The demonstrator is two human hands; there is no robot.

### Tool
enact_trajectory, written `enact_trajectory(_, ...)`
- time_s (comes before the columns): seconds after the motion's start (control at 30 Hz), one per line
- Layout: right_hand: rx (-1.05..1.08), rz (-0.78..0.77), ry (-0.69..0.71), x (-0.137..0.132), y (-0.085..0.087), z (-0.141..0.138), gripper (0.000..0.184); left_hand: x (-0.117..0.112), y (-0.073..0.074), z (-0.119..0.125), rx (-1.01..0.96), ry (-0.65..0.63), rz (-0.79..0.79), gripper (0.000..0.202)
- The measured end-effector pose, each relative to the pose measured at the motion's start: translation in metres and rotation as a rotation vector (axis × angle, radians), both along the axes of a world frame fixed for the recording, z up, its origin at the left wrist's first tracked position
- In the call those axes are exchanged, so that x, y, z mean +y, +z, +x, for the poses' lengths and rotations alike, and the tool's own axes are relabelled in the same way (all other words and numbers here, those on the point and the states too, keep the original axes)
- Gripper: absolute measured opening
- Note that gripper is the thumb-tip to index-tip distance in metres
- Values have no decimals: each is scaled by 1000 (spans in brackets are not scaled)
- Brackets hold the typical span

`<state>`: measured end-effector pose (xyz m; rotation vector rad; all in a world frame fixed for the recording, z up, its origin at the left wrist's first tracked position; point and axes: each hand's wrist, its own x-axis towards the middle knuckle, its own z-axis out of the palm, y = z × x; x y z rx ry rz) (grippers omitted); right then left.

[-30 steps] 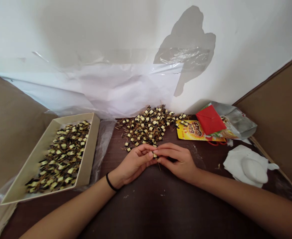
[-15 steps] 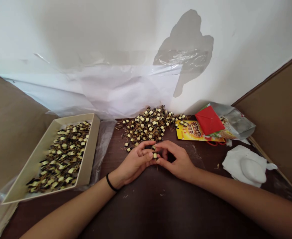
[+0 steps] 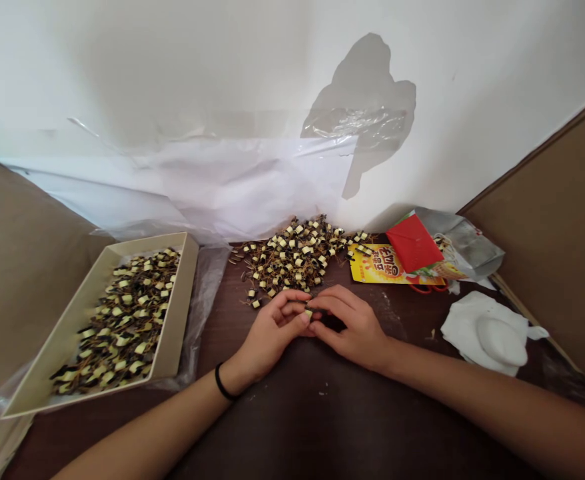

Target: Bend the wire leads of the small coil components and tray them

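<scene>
My left hand [image 3: 273,333] and my right hand [image 3: 355,327] meet over the near side of the table. Pinched between their fingertips is a small coil [image 3: 308,313] with a yellow band and dark ends; fingers hide most of it. Just beyond the hands lies a loose pile of similar coils [image 3: 292,257] with thin brown wire leads. To the left, a cream open box [image 3: 185,300] holds many more of the same coils [image 3: 117,320].
A yellow packet [image 3: 372,265], a red envelope [image 3: 413,243] and a silvery bag [image 3: 477,243] lie at the back right. Red-handled scissors [image 3: 430,289] peek out below them. White tissue with a rounded white object [image 3: 500,340] sits at right. Cardboard walls stand on both sides.
The fingers of both hands have closed in around the coil, which is now more covered and its hanging wire no longer shows. The whole view has shifted slightly.
</scene>
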<state>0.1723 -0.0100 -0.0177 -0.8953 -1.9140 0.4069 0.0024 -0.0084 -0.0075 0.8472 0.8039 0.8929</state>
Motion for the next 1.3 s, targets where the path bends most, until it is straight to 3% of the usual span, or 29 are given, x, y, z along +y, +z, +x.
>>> enact_trajectory(0.1,46,-108,70,1,1,1,18,-1,1,1,25,21,30,30)
enact_trajectory(0.3,250,-591,220,12,2,6,22,-5,6,4,121,19,136,32)
enact_trajectory(0.43,302,-715,307,17,2,8,28,-8,5,5,163,-10,183,32)
enact_trajectory(0.67,246,-783,329,18,5,8,15,-7,4,5,198,-54,209,31)
enact_trajectory(1.0,131,-678,344,17,8,9,16,-9,4,4,220,-24,229,34)
enact_trajectory(1.17,64,-694,370,17,9,8,16,-10,5,4,348,-43,295,28)
enact_trajectory(1.3,21,-692,410,17,9,11,16,-14,5,3,507,-45,444,20)
